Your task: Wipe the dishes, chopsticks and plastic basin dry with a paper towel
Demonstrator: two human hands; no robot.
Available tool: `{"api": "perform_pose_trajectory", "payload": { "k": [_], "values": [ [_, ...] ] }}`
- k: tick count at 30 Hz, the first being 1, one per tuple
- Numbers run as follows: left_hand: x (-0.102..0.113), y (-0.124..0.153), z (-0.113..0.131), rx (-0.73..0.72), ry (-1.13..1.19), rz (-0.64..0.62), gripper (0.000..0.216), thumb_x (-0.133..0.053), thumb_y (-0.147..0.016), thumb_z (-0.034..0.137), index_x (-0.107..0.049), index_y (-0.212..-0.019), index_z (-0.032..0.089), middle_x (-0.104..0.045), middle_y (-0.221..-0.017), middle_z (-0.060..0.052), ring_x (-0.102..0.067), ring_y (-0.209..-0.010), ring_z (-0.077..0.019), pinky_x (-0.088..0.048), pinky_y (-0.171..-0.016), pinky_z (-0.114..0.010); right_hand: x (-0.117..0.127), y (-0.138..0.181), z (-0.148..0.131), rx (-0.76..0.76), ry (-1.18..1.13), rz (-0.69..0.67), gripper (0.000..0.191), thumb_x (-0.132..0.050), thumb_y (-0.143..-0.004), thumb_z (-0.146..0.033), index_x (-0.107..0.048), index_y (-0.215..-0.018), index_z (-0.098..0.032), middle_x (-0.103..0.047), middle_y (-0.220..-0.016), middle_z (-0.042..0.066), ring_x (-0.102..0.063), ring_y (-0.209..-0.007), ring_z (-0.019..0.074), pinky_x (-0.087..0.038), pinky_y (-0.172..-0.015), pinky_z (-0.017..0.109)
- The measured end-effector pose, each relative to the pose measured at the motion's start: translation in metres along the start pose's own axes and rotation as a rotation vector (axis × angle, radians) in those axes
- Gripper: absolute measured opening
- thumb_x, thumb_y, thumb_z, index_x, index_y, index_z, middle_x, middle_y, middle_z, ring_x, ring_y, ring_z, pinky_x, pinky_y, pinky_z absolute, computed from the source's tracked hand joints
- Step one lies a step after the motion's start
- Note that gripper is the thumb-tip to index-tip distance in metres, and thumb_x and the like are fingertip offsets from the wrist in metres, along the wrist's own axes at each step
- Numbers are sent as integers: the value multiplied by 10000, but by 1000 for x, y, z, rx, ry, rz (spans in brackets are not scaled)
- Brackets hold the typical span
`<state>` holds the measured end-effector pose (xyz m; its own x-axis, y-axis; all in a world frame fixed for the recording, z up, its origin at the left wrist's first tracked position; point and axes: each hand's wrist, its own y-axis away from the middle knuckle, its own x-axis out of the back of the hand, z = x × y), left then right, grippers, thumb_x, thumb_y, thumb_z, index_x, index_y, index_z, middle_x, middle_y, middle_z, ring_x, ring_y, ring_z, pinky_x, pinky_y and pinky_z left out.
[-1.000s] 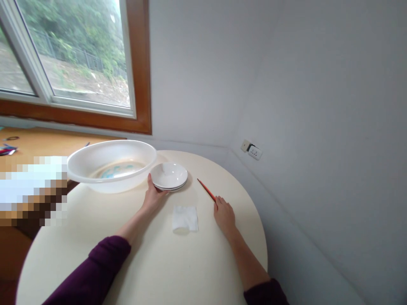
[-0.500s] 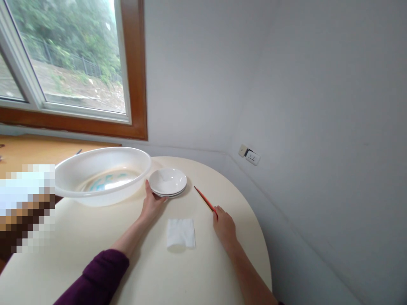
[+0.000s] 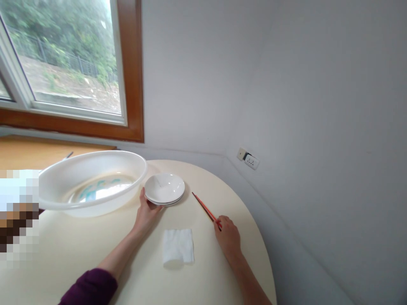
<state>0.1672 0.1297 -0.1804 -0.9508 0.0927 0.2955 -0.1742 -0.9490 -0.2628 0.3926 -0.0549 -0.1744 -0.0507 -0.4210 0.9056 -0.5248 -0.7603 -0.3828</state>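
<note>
Head view: our left hand (image 3: 147, 216) clasps the edge of stacked glossy white bowls (image 3: 164, 189) beside the translucent plastic basin (image 3: 95, 208); our right hand (image 3: 228, 235) grasps tapered red chopsticks (image 3: 203, 206), near a square tissue (image 3: 178, 246) on our smooth, rounded table (image 3: 149, 277).

Passage: between white cloth (image 3: 178, 245) and red sticks (image 3: 205, 207) | Obstacles: stacked bowls (image 3: 164, 189), basin (image 3: 92, 210) leftward

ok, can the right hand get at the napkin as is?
Likely yes: nothing shows between the right hand and the napkin to its left, though that hand is at the chopsticks.
</note>
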Motion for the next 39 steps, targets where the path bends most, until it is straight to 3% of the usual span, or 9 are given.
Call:
{"api": "perform_pose_trajectory", "payload": {
  "k": [18,25,29,34,39],
  "values": [
    [-2,0,-2,5,3,-15,1022,-673,-683,345,4,-1428,170,-567,-1209,-180,-575,-1085,-289,-430,-906,-438,1,2,-6,-15,63,-62,92,-522,-834,-241,-577,-805,-174,-628,-874,77,-599,-865,225,-443,-750,327],
    [-1,-2,-6,-6,66,-4,977,-650,-704,301,1,-1422,181,-599,-1154,-153,-593,-1060,-255,-426,-924,-435,-3,4,-5,18,68,-33,130,-484,-843,-233,-596,-813,-174,-629,-981,113,-595,-918,237,-444,-769,337],
    [1,0,-4,-4,122,3,879,-577,-745,217,-8,-1415,205,-556,-1233,-166,-566,-1113,-231,-415,-950,-417,-11,3,-3,-4,11,-10,173,-453,-853,-221,-609,-837,-149,-617,-1060,151,-583,-981,264,-440,-834,373],
    [6,10,-3,54,79,21,803,-503,-754,136,-50,-1416,185,-508,-1281,-191,-530,-1162,-224,-428,-942,-399,-16,-2,3,-17,-153,170,234,-369,-858,-232,-572,-762,-167,-602,-1048,182,-558,-996,278,-434,-861,400],
    [12,26,-6,34,-21,17,665,-404,-696,13,-285,-1334,157,-558,-1213,-160,-545,-1139,-205,-429,-946,-386,-1,-5,-6,104,-496,473,226,-293,-873,-311,-469,-792,-195,-577,-971,167,-540,-973,254,-432,-871,418]
  ]
}}
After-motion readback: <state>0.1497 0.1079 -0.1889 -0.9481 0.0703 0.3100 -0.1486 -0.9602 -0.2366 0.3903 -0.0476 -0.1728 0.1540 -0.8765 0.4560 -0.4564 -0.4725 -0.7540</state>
